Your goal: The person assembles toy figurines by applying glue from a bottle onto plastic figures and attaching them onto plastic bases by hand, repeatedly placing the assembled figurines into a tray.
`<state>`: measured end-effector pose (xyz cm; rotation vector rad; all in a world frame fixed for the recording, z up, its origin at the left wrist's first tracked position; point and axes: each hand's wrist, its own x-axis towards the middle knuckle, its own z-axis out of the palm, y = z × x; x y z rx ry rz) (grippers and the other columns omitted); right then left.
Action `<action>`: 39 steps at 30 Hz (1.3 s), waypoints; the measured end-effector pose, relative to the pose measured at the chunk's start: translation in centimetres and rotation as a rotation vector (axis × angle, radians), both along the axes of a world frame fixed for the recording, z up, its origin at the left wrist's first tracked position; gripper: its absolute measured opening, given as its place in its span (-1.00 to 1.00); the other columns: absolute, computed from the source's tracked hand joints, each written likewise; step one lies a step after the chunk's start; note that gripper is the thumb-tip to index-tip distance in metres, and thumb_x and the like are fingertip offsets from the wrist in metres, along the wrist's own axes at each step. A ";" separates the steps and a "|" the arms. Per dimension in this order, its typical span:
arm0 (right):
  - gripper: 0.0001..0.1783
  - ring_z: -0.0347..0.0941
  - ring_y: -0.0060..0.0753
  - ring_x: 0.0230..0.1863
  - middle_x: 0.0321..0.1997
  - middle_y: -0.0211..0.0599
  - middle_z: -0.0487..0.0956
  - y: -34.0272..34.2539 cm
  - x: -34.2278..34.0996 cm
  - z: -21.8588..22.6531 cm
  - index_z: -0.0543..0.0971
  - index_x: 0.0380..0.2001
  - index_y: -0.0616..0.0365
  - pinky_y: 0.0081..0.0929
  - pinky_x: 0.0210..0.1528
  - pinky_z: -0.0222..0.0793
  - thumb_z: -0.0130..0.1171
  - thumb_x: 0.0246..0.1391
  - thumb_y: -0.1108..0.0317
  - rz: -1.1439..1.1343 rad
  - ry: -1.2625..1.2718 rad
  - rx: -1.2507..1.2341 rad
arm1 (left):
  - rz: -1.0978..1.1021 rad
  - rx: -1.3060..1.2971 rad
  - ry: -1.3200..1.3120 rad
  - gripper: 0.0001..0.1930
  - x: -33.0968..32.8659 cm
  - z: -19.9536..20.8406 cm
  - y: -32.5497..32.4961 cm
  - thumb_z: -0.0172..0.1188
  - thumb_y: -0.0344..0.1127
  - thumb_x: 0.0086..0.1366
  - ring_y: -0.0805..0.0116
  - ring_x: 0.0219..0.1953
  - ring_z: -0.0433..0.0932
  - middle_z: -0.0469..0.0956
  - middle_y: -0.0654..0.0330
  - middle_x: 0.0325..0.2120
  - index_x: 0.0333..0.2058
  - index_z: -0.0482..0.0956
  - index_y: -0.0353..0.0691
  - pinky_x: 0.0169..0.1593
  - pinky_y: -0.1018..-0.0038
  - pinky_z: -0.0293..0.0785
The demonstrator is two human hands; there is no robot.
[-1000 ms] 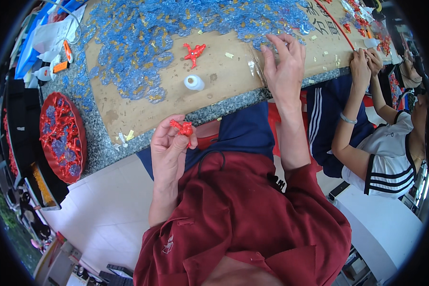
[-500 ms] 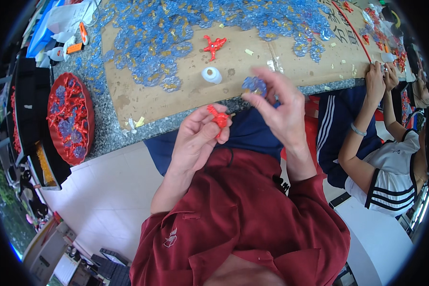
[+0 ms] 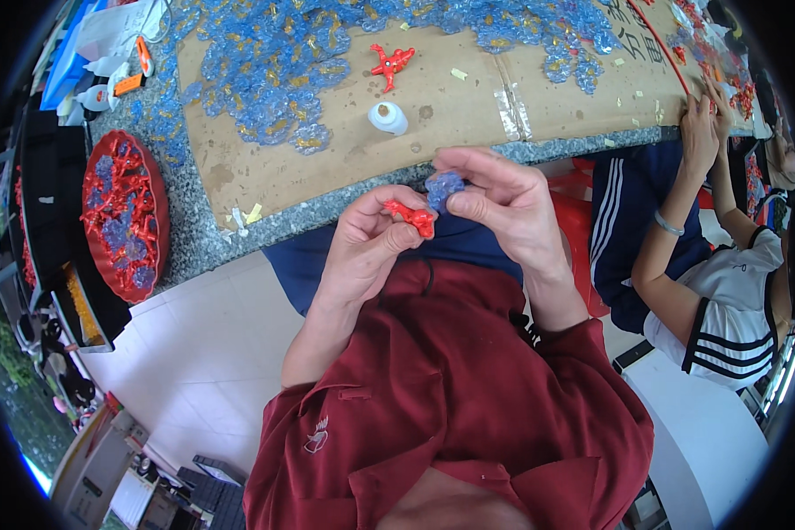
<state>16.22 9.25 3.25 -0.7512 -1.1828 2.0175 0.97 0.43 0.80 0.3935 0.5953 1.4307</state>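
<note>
Between the thumb and fingers of my left hand (image 3: 371, 234) is a small red plastic figure (image 3: 412, 218). My right hand (image 3: 503, 203) pinches a clear blue plastic piece (image 3: 443, 188) close to the figure's right side; whether the two touch I cannot tell. Both hands are held over my lap at the table's near edge. Beyond them on the cardboard stands a small white bottle (image 3: 387, 118) with a round top. A second red figure (image 3: 390, 66) lies just past the bottle.
Many clear blue pieces with yellow parts (image 3: 274, 71) spread over the cardboard (image 3: 450, 115). A red oval tray (image 3: 161, 221) of red figures and blue pieces stands at left, near orange-handled tools (image 3: 129, 85). At right, a co-worker's hands (image 3: 705, 119) work at the same table.
My right hand has brought the blue piece left and down, close to the red figure. The figure has turned in my left fingers. The view has shifted slightly.
</note>
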 end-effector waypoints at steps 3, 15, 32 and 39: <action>-0.66 0.42 -0.46 -0.16 -0.12 -0.18 0.44 -0.1 0.4 -0.1 0.46 -0.18 0.37 -0.54 -0.12 0.37 0.12 -0.12 0.64 -0.018 0.066 -0.047 | 0.100 0.064 0.135 -0.77 0.0 0.0 0.1 0.20 -0.53 0.04 0.40 -0.25 0.43 0.46 0.15 -0.34 -0.28 0.45 -0.29 -0.15 0.50 0.38; -0.78 0.47 -0.44 -0.28 -0.29 -0.13 0.53 -1.4 0.8 0.0 0.53 -0.33 0.33 -0.57 -0.21 0.41 0.17 -0.16 0.64 0.057 0.112 -0.181 | 0.236 0.185 0.337 -0.80 0.2 0.0 0.2 0.21 -0.61 -0.03 0.36 -0.19 0.44 0.46 0.08 -0.30 -0.36 0.49 -0.32 -0.12 0.49 0.41; -0.77 0.46 -0.52 -0.28 -0.32 -0.22 0.54 -2.4 0.5 -0.2 0.51 -0.27 0.35 -0.62 -0.21 0.40 0.13 -0.09 0.62 0.031 0.087 -0.112 | 0.310 0.282 0.470 -0.80 0.2 -0.3 0.2 0.23 -0.61 -0.06 0.28 -0.19 0.43 0.50 0.09 -0.32 -0.38 0.53 -0.33 -0.18 0.47 0.42; -0.77 0.47 -0.30 -0.30 -0.39 -0.21 0.56 -2.7 0.3 -0.2 0.55 -0.42 0.30 -0.42 -0.19 0.35 0.27 -0.28 0.57 -0.046 -0.069 0.476 | 0.235 0.302 0.335 -0.80 0.1 -1.1 0.4 0.26 -0.57 -0.09 0.19 -0.14 0.43 0.51 0.09 -0.32 -0.40 0.54 -0.32 -0.15 0.38 0.42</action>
